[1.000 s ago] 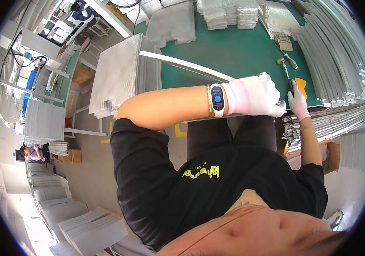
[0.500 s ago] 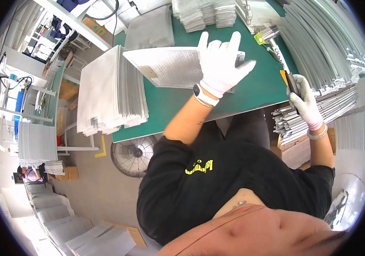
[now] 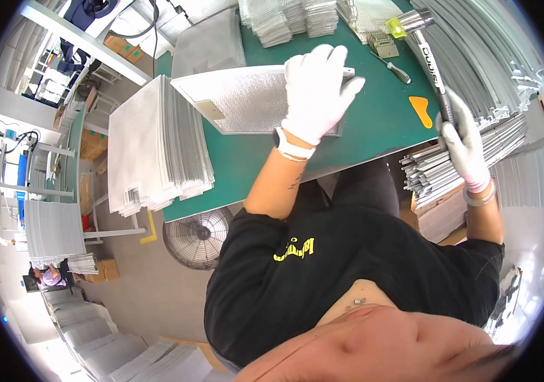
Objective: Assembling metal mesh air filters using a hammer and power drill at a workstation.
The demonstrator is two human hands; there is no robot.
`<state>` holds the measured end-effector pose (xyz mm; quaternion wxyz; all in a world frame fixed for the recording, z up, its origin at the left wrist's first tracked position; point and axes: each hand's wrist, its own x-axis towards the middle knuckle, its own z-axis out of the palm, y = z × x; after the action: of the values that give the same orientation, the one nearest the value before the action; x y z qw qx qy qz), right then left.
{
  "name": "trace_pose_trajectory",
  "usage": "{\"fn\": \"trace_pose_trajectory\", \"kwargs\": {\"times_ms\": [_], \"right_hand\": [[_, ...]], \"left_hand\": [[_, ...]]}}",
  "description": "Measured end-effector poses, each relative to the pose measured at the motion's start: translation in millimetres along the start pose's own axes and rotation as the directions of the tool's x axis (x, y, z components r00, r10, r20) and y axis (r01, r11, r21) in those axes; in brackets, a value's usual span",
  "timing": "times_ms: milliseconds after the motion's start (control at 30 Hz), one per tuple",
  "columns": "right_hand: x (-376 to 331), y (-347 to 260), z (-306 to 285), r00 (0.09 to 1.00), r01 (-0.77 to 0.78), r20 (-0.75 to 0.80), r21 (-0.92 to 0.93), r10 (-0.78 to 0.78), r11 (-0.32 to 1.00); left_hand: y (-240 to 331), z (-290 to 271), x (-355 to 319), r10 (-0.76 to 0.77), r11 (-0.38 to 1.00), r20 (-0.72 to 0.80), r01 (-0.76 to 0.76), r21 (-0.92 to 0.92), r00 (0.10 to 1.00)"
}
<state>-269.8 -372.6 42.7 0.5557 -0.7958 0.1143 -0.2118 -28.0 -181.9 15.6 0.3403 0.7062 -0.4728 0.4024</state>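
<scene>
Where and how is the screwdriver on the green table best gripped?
Best by its thick handle, probably from the near right and above: it lies flat, handle end toward the person's right, thin shaft pointing away to the far left. The right hand holds the hammer, so likely needs freeing first.

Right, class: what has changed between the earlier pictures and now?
The right hand has raised the hammer above the green table. The left hand, earlier a fist, has opened and moved left to the framed panel's right end; the panel's silvery face now shows. The screwdriver and orange scraper stayed put.
</scene>
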Motion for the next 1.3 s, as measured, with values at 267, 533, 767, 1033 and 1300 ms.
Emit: {"fn": "trace_pose_trajectory", "kwargs": {"times_ms": [267,533,767,1033,1300], "right_hand": [[-15,51,107,0.977,-0.165,-0.026,0.547,0.214,0.821],[-23,63,196,0.988,-0.146,0.078,0.783,0.136,0.604],[-26,60,199,0.973,-0.23,0.198,0.781,0.12,0.58],[-18,73,196,0.909,0.307,-0.407,0.8,0.089,0.515],[13,8,35,0.987,0.159,0.005,-0.021,-0.159,0.987]], "left_hand": [[-15,-28,10,0.118,0.977,0.318,-0.168,0.133,0.941],[-10,-33,7,0.057,0.988,0.316,-0.1,0.121,0.947],[-7,-36,4,0.022,0.984,0.325,-0.079,0.162,0.945],[-8,-35,-2,0.035,0.993,0.232,-0.06,0.101,0.972],[-14,-25,-12,0.065,0.997,0.086,-0.069,0.045,0.994]]}}
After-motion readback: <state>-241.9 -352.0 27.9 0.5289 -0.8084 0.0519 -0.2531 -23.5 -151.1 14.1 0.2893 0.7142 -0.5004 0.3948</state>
